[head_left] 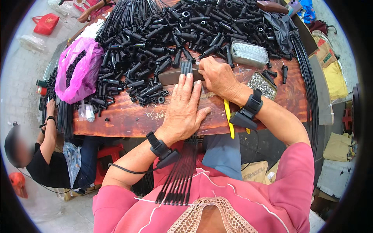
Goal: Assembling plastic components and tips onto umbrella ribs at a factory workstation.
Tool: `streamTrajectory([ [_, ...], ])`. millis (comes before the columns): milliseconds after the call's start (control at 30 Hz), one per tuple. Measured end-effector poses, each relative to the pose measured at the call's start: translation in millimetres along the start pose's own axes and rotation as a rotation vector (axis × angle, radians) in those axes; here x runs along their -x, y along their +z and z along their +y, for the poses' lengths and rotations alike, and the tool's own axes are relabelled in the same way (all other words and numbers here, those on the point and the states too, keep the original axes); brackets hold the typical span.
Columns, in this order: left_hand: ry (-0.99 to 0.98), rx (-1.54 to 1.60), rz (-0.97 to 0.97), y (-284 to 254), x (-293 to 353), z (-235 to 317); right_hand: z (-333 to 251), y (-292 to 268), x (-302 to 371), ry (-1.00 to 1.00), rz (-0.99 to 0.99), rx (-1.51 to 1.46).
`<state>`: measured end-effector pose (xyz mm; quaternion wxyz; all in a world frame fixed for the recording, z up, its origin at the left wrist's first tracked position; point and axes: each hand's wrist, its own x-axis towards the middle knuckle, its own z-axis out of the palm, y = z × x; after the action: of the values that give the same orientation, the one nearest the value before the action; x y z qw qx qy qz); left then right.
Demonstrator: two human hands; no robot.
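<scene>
My left hand (182, 106) lies flat, fingers stretched out, over a row of thin black rods (179, 167). Their tipped ends hang toward my lap, and their other ends (186, 66) show past my fingertips, side by side across a dark bar (171, 76) on the table. The middle of the rods is hidden under my palm. At the bar's right end my right hand (220, 79) is closed in a pinch; what its fingertips hold is hidden. Below that hand lies a yellow-handled tool (229, 118), its head out of sight.
A large heap of black plastic tube parts (155, 42) covers the table's far side. A box of thin wires (249, 53) and a tin of small metal pieces (261, 86) stand right. A pink bag (75, 73) sits left, near a co-worker's hand (51, 106).
</scene>
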<state>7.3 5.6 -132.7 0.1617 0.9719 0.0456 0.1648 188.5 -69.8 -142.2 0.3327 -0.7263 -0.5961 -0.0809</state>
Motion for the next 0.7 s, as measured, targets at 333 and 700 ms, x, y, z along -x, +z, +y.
streamTrajectory([
  [333, 0.005, 0.017, 0.009, 1.0, 1.1, -1.2, 1.1, -1.6, 3.9, -0.064, -0.052, 0.079],
  [700, 0.003, 0.025, 0.018, -0.2, 1.9, -1.0, 11.1, -47.8, -21.1, 0.058, -0.167, -0.051],
])
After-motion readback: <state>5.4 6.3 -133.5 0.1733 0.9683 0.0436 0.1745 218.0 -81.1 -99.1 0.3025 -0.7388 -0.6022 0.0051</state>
